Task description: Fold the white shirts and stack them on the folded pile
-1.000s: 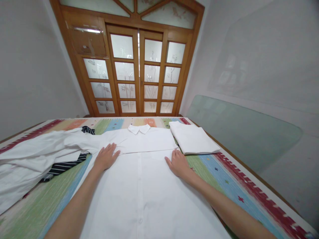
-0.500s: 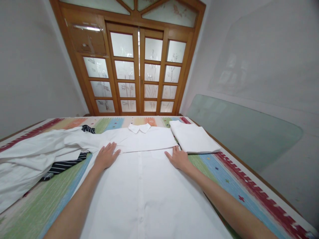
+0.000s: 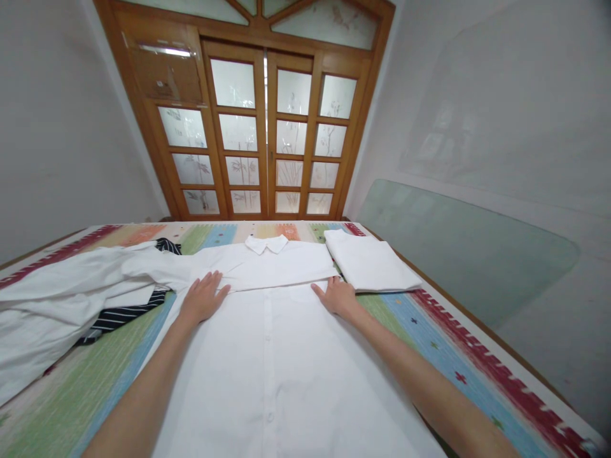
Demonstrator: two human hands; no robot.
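Observation:
A white button-up shirt [image 3: 267,381] lies spread face up on the bed, its collar [image 3: 266,244] at the far end and a row of buttons down the middle. Across its chest runs a flat band of white cloth [image 3: 281,270] with a straight lower edge, seemingly a folded-over part. My left hand [image 3: 204,298] rests on the left end of this edge, fingers stretched and thumb apart. At the band's right end, my right hand [image 3: 338,296] presses down with its thumb spread; its fingertips touch the edge and are partly hidden.
A neatly folded white cloth [image 3: 372,261] lies beyond my right hand. Crumpled white cloth [image 3: 71,299] covers a black-and-white striped piece [image 3: 128,315] on the left. Underneath is a colourful striped sheet [image 3: 102,388]. Wood-framed glass doors [image 3: 267,133] stand behind, walls on both sides.
My right hand has slid very slightly left along the band's edge. My left hand stays in place, and the shirt looks the same.

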